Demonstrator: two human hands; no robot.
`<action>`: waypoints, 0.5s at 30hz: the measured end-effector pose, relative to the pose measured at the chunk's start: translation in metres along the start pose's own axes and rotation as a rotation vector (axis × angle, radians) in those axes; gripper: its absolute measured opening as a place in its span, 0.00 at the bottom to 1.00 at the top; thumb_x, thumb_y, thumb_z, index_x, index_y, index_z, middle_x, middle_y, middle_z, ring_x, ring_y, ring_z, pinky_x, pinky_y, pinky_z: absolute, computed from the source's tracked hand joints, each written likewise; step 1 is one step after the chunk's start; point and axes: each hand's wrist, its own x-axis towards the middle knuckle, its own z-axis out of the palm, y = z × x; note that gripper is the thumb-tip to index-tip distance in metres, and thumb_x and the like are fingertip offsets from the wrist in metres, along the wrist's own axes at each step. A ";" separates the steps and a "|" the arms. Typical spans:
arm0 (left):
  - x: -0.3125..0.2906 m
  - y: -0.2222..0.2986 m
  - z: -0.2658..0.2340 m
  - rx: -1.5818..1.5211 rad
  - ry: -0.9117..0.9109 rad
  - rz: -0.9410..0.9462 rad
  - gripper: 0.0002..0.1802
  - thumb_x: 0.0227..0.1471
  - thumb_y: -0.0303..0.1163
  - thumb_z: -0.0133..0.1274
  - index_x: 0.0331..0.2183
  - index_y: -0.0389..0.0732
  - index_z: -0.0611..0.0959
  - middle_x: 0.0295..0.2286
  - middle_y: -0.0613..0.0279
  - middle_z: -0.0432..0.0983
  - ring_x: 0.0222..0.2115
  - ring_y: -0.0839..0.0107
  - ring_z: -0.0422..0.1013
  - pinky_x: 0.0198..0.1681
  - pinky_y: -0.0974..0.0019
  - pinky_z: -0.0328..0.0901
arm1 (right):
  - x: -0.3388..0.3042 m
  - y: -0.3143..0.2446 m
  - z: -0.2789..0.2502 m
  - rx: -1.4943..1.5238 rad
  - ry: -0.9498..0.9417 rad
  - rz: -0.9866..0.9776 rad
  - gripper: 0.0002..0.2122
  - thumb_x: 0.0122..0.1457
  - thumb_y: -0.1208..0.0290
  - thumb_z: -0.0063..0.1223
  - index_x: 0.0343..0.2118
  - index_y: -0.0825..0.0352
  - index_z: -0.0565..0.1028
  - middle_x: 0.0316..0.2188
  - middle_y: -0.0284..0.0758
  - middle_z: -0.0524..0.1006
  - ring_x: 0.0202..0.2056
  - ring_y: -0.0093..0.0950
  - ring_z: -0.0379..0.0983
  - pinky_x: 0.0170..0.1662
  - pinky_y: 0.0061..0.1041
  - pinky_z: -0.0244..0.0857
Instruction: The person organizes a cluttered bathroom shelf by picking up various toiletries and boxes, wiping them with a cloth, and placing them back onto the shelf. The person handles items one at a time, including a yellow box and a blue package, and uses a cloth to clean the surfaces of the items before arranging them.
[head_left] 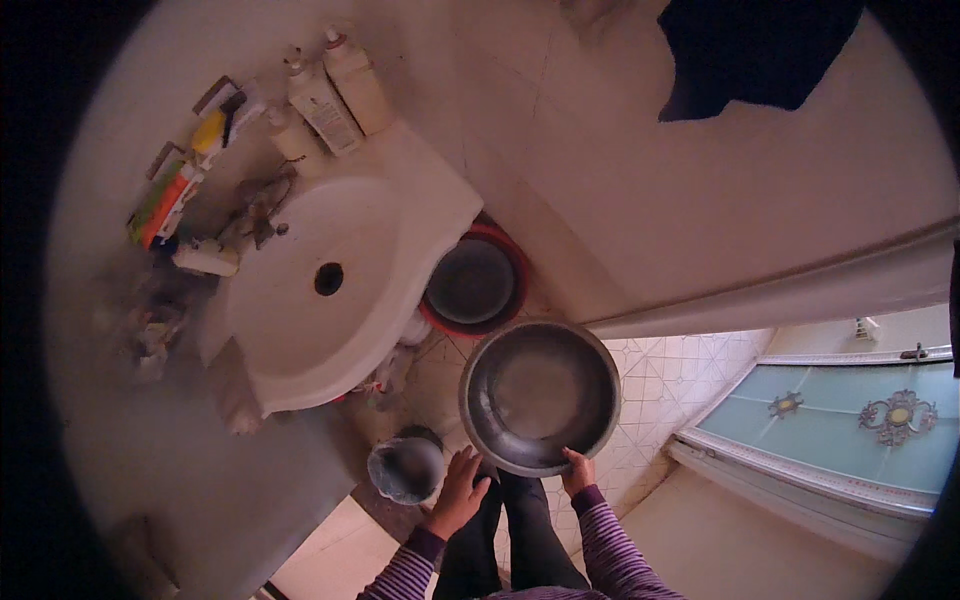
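Steel basin (540,397), held above the tiled floor (660,390): my right hand (578,470) pinches its near rim; my left hand (458,492), fingers spread, grips nothing. Rigid, likely light, possibly slippery; best gripped at opposite rims.

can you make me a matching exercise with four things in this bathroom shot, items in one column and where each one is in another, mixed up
Things:
1. large round metal basin
2. white ceramic washbasin
3. red-rimmed round tub
4. tall white plastic bottles

Places:
A. on the floor beside the washbasin, against the wall
B. on the ledge behind the washbasin
C. gripped at its near rim by the right hand
D. fixed to the wall, drain hole in the middle

Pairs: 1-C, 2-D, 3-A, 4-B
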 end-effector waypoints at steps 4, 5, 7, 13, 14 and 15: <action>-0.019 -0.043 0.022 -0.022 0.029 -0.099 0.24 0.54 0.32 0.49 0.52 0.35 0.67 0.55 0.43 0.57 0.57 0.46 0.53 0.60 0.53 0.50 | 0.062 0.045 0.051 0.393 -0.068 0.387 0.13 0.46 0.77 0.55 0.38 0.67 0.77 0.37 0.38 0.78 0.42 0.36 0.72 0.48 0.31 0.65; -0.026 -0.045 0.020 -0.047 0.038 -0.151 0.24 0.54 0.32 0.49 0.52 0.35 0.68 0.55 0.42 0.58 0.57 0.46 0.53 0.59 0.53 0.51 | 0.078 0.055 0.063 0.019 -0.172 0.165 0.14 0.45 0.77 0.56 0.39 0.66 0.77 0.39 0.38 0.77 0.44 0.37 0.71 0.49 0.32 0.64; -0.032 -0.067 0.025 -0.048 0.012 -0.247 0.23 0.55 0.31 0.49 0.51 0.35 0.68 0.54 0.41 0.59 0.55 0.46 0.55 0.58 0.55 0.54 | 0.118 0.095 0.089 -0.253 -0.124 -0.111 0.17 0.44 0.75 0.56 0.41 0.66 0.75 0.37 0.40 0.77 0.41 0.39 0.72 0.44 0.34 0.65; -0.085 -0.159 0.054 -0.156 0.185 -0.396 0.21 0.52 0.33 0.52 0.47 0.35 0.72 0.52 0.42 0.61 0.54 0.46 0.58 0.57 0.55 0.54 | 0.237 0.129 0.186 -0.703 -0.126 -0.471 0.22 0.40 0.75 0.55 0.44 0.63 0.73 0.34 0.44 0.77 0.39 0.49 0.70 0.43 0.42 0.62; -0.096 -0.176 0.060 -0.043 0.130 -0.412 0.20 0.55 0.33 0.49 0.47 0.35 0.72 0.47 0.45 0.65 0.49 0.52 0.62 0.53 0.56 0.58 | 0.256 0.135 0.207 -0.696 -0.140 -0.511 0.23 0.40 0.76 0.55 0.44 0.63 0.73 0.34 0.44 0.76 0.39 0.49 0.70 0.43 0.42 0.62; -0.114 -0.197 0.068 0.069 0.074 -0.433 0.19 0.58 0.34 0.45 0.48 0.35 0.72 0.42 0.48 0.69 0.44 0.57 0.66 0.48 0.56 0.61 | 0.273 0.142 0.231 -0.687 -0.156 -0.550 0.23 0.40 0.77 0.55 0.45 0.63 0.73 0.34 0.45 0.76 0.39 0.48 0.70 0.43 0.41 0.62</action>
